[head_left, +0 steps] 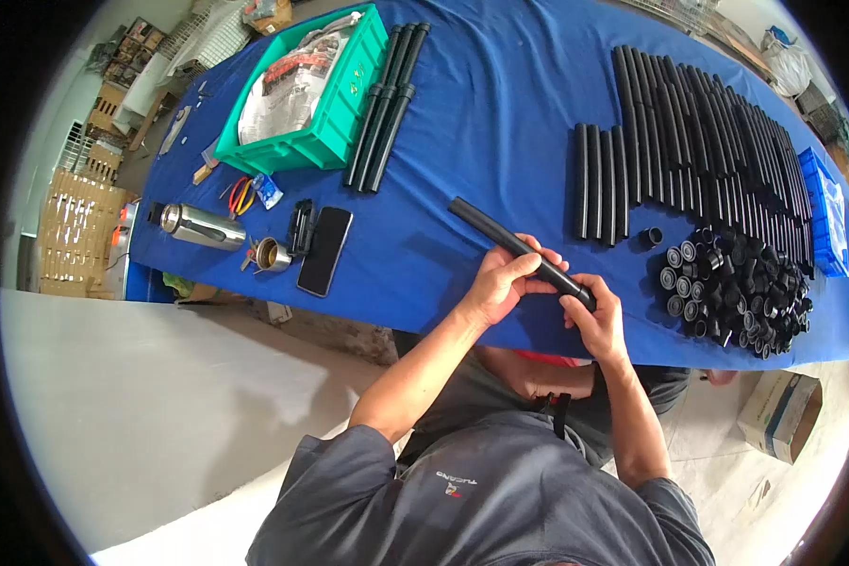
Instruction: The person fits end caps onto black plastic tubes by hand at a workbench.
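A black tube (486, 224) slants across the front of the blue-covered table, held up in both hands. My left hand (505, 283) is closed around its middle, thumb on top. At the tube's near right end, my right hand (594, 316) pinches it with thumb and fingers. Whether a cap sits on that end I cannot tell. Right of my hands lie a single black cap (650, 237) and a heap of black caps (736, 288). Behind them, many black tubes (698, 141) lie in rows, with several shorter-looking ones (601, 184) at their left side.
A green crate (321, 151) with newspaper stands at the back left, beside several joined black tubes (382, 132). Nearer are a steel flask (203, 226), a metal cup (272, 255), a phone (325, 252) and pliers (241, 195). A blue basket (824, 217) stands far right.
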Tool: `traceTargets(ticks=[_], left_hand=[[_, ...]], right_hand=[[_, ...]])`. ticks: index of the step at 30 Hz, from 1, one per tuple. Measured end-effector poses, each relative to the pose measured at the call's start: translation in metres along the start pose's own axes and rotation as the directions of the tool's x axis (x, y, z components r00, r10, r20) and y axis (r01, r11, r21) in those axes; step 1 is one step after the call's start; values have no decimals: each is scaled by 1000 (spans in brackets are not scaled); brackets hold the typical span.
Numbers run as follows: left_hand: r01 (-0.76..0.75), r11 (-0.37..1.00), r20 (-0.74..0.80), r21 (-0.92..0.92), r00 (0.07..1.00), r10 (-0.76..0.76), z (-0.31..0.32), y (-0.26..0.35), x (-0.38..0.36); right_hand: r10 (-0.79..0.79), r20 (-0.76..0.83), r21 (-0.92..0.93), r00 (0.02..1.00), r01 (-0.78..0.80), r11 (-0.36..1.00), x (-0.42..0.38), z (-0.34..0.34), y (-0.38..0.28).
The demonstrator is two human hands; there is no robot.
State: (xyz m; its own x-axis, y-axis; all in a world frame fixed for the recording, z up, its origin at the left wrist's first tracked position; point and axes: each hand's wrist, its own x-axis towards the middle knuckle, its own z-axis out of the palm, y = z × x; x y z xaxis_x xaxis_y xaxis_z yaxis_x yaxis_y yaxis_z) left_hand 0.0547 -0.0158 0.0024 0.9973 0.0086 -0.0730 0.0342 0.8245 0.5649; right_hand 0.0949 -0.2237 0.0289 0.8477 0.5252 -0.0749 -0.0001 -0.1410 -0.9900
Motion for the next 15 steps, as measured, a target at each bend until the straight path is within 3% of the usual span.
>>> traceTargets(ticks=[4,7,10,15], left_hand=[[4,1000,15,5,1000,-5,0,1,1],[-5,1000,19,-4,1000,5,0,-2,3],[-14,1000,24,-13,1000,15,1,-1,1],[-14,998,39,-59,999,17,1,3,-2]], right_hand=[[-26,-25,17,999,27,999,-1,2,2],[-88,-107,-59,990,82,995,-1,7,-2],[-251,-124,-232,960,218,948,2,7,12],[-77,-90,-42,993,74,996,0,5,2]])
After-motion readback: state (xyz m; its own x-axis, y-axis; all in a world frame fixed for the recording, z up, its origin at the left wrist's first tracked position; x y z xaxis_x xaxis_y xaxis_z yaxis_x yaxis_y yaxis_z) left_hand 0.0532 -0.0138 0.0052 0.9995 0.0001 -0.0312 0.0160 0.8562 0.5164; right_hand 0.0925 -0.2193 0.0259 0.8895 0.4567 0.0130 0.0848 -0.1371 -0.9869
